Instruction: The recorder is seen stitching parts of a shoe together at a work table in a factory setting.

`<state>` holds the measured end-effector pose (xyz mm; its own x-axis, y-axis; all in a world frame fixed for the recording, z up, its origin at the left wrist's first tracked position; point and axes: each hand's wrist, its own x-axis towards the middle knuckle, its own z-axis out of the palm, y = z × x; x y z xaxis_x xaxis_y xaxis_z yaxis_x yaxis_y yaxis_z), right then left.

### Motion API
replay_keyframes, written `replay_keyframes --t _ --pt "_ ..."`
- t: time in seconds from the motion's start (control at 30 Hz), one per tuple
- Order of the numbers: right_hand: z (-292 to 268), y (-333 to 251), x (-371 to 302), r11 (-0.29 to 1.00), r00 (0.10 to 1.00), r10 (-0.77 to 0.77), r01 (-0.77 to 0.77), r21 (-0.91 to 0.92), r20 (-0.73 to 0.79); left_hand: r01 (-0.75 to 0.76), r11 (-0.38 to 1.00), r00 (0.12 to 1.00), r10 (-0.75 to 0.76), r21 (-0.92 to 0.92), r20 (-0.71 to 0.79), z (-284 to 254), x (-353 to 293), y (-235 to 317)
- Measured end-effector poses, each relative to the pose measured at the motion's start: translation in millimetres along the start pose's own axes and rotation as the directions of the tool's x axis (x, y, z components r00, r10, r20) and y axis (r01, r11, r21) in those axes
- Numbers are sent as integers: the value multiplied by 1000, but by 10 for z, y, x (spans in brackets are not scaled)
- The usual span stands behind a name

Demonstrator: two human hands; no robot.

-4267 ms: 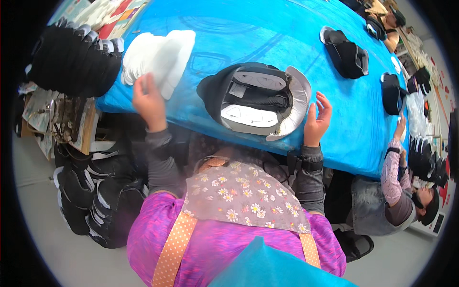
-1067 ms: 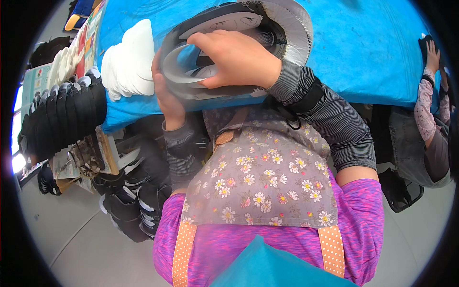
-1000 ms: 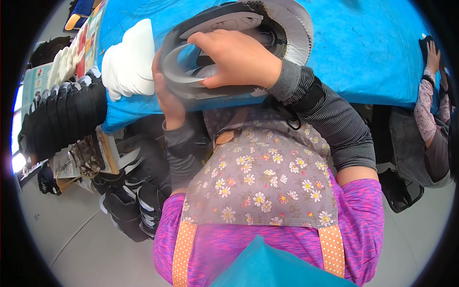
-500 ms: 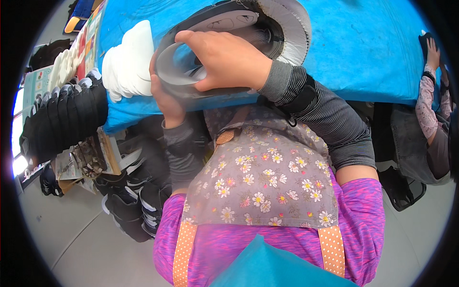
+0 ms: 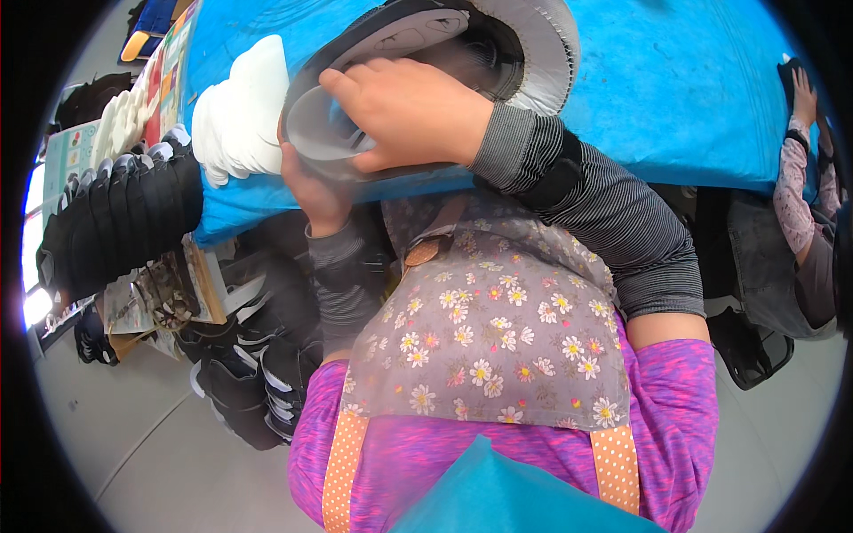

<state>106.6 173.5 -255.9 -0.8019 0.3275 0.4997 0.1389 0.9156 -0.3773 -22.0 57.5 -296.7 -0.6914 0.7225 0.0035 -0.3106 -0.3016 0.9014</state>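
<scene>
A dark shoe upper [image 5: 346, 35] with a white, stitched lower rim lies over the near edge of the blue-covered table, its inside facing up. At its near-left end a pale grey, translucent curved piece [image 5: 306, 133] forms a loop. My right hand [image 5: 413, 111] reaches across the upper from the right, with its fingers and thumb closed about this piece. From below, my left hand [image 5: 315, 191] grips the outer left side of the same end, its thumb or a finger upright along the edge. Most of the left fingers are hidden behind the piece.
A stack of white shoe-shaped pieces [image 5: 240, 120] lies left of the upper. Farther left stands a row of black shoe uppers [image 5: 124, 209]. More black uppers [image 5: 235, 391] are piled below the table. At the far right, another person's hand [image 5: 804, 96] rests at the table edge.
My right hand has shifted slightly left and down over the pale grey piece. The upper and my left hand have barely moved.
</scene>
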Motion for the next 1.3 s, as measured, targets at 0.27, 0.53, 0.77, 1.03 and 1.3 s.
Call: replay_keyframes --t 0.27,0.53,0.77,1.03,1.3 --pt "-40 -116 24 1000 1000 -2 2 9 29 -103 960 971 41 259 236 -190 122 348" --pt "26 -156 3 999 998 -31 31 -7 52 -175 698 928 -118 695 352 -138 198 765" --pt "25 -154 -2 998 998 -54 54 9 29 -204 579 954 -63 790 293 -57 165 764" --pt "46 -115 -35 998 999 -45 45 46 7 -144 479 973 -90 866 212 65 164 831" --pt "5 -153 -141 991 995 -97 93 97 32 -105 381 982 -109 919 157 74 247 812"
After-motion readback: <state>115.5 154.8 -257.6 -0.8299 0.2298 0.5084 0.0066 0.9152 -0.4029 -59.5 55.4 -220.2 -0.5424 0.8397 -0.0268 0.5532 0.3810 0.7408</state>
